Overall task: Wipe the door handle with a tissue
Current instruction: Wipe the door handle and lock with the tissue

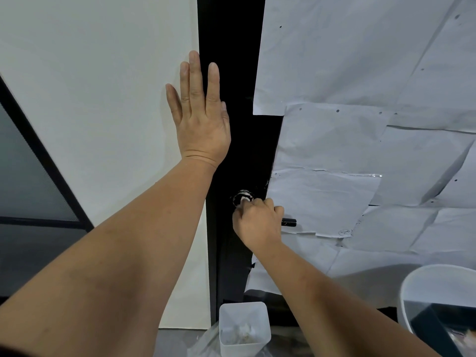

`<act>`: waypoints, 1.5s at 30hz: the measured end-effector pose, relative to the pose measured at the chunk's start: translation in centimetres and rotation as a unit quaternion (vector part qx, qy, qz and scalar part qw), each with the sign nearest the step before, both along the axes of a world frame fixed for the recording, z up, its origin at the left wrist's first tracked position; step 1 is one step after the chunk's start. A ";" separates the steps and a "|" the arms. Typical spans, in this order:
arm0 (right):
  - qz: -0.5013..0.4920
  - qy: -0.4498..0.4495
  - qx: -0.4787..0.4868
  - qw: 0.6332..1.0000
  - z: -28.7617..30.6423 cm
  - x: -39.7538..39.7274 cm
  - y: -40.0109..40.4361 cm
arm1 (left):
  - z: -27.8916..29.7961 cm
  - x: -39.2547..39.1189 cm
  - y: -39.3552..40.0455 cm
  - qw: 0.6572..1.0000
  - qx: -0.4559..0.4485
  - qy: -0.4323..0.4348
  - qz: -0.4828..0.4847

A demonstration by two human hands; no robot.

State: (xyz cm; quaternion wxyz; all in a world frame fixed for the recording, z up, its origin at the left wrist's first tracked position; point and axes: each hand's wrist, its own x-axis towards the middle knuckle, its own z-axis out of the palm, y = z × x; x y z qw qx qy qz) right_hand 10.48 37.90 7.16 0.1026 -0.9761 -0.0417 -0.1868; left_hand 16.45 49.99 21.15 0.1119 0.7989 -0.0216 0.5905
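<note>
The door handle (289, 222) is a dark lever on the black door (231, 99), sitting low and just right of centre; only its right end pokes out past the knuckles, and a shiny round base (242, 195) shows just above and to the left. The right hand (257, 222) covers most of the lever, fingers curled down around it, back of the hand toward the camera, wrist bent slightly and the forearm coming up from the lower right. A small bit of white tissue (244, 199) peeks out at the fingertips, pressed against the round base; how much of it is bunched inside the grip cannot be told.

The left hand (201, 117) is higher up, flat, with its fingers straight and lightly spread, pointing upward. It presses across the seam where the white wall (90, 86) meets the black door, arm extended nearly straight from the lower left.

White paper sheets (360, 124) cover the door surface to the right of the handle. Below, a small translucent bin (244, 331) holds crumpled tissue, and a white round bucket (425, 287) sits at the lower right.
</note>
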 end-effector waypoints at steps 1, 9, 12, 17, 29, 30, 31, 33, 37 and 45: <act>-0.008 0.023 0.027 0.999 0.1 0.1 0.0 | 0.0 0.0 0.0 1.000 0.000 0.001 -0.001; -0.032 0.148 0.131 0.980 1.0 1.9 -0.7 | -0.1 0.1 0.1 1.000 -0.002 0.001 -0.007; -0.016 0.121 0.099 0.988 0.6 1.2 -1.0 | 0.0 0.0 0.0 1.000 -0.005 -0.003 -0.011; 0.048 0.039 -0.051 0.997 0.7 0.2 -1.0 | 0.1 0.0 0.0 1.000 -0.005 -0.003 -0.014; 0.102 -0.052 -0.137 0.984 -0.4 -2.1 -1.1 | 0.0 0.0 0.0 1.000 -0.002 0.005 -0.007; 0.099 -0.049 -0.133 0.985 -0.6 -2.0 -1.4 | 0.0 0.0 0.0 1.000 -0.002 0.005 -0.007; 0.092 -0.046 -0.127 0.987 -0.7 -2.0 -2.0 | 0.1 0.0 0.0 1.000 -0.002 0.004 -0.007; 0.068 -0.041 -0.109 0.991 -1.0 -2.0 -3.6 | 0.0 0.0 0.0 1.000 -0.002 0.007 -0.005; 0.030 -0.012 -0.046 0.998 -1.4 -1.9 -5.2 | 0.0 0.0 -0.2 1.000 -0.008 0.009 -0.004; 0.114 0.010 -0.011 0.993 -1.4 -1.4 -2.6 | -1.8 -0.1 -0.1 0.999 -0.007 0.030 -0.008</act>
